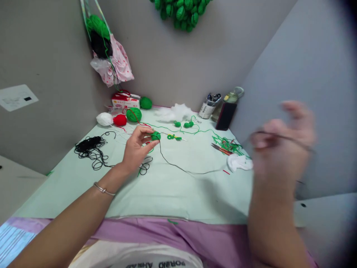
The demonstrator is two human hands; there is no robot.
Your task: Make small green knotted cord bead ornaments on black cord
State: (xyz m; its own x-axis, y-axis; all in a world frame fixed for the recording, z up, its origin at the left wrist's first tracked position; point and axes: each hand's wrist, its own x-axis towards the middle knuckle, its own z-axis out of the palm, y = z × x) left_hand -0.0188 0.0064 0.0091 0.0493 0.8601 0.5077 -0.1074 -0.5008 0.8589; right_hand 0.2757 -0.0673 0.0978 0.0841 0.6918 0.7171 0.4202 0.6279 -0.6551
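Observation:
My left hand point(137, 146) pinches a small green knitted piece point(156, 136) between thumb and fingers, over the middle of the table. From that piece a black yarn point(174, 164) hangs down and runs right in a slack curve along the tabletop. My right hand point(283, 139) is raised high at the right, smeared by motion, with its fingers curled and a dark strand of the yarn across them. Close to my left hand lie a loose loop of black yarn and a green and yellow crocheted piece point(174, 137) with a thin metal hook or needle.
A black yarn tangle point(88, 146) lies left. Behind are white point(105, 119), red point(119, 120) and green yarn balls point(134, 114), and white stuffing point(178, 112). Orange-handled snips point(221, 149), green scraps point(232, 145), a phone point(226, 116) and a pen cup point(208, 108) stand right.

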